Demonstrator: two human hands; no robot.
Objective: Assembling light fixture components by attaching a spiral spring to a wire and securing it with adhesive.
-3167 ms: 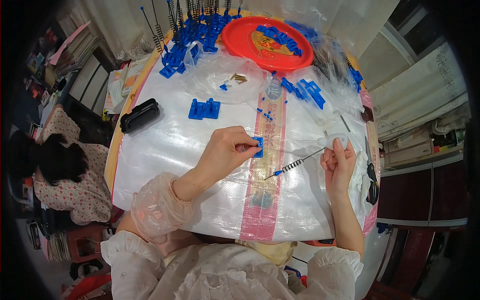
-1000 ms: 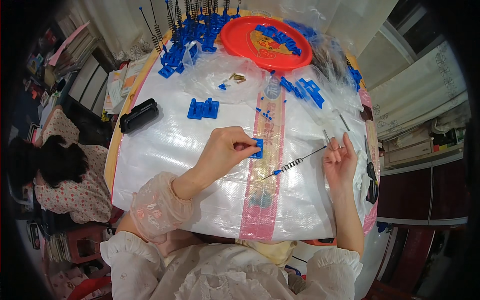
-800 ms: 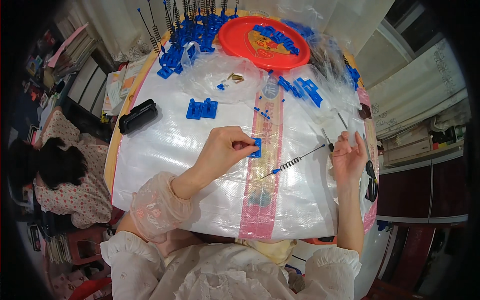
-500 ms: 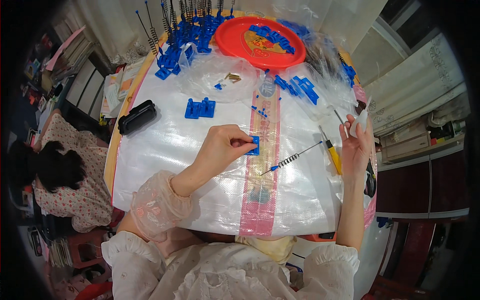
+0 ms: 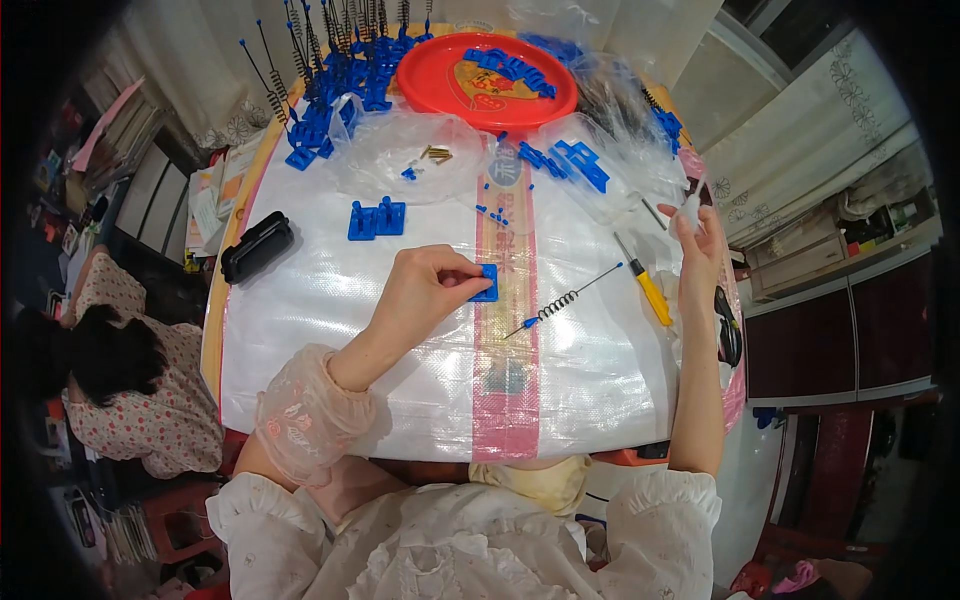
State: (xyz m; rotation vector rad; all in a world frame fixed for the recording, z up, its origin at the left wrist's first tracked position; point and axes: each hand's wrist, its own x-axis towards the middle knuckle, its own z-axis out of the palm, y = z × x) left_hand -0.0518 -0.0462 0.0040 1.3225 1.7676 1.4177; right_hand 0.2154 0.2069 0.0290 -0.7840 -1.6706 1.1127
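My left hand (image 5: pixel 425 297) pinches a small blue plastic base (image 5: pixel 489 283) against the sheet at the middle of the table; the fingers cover part of it. At the right edge, my right hand (image 5: pixel 702 250) is raised with its fingers around a small white squeeze bottle (image 5: pixel 689 208) with a thin tip. Between the hands lies a black coil spring on a wire (image 5: pixel 557 304) with blue ends. A yellow-handled screwdriver (image 5: pixel 651 296) rests next to my right hand, and a metal rod (image 5: pixel 652 212) lies behind it. Two blue bases with pegs (image 5: pixel 377 219) stand beyond my left hand.
A red tray (image 5: pixel 420 90) holds blue parts at the back. Many blue bases with upright springs (image 5: pixel 345 85) crowd the far left. A plastic bag (image 5: pixel 375 160) carries brass pins. A black case (image 5: pixel 257 247) lies left; a person in a floral dress (image 5: pixel 150 400) is beyond.
The whole view has shifted, moving the table leftward in the picture. My right fingers have curled in around the bottle, which now stands more upright. My left hand keeps its pinch on the blue base.
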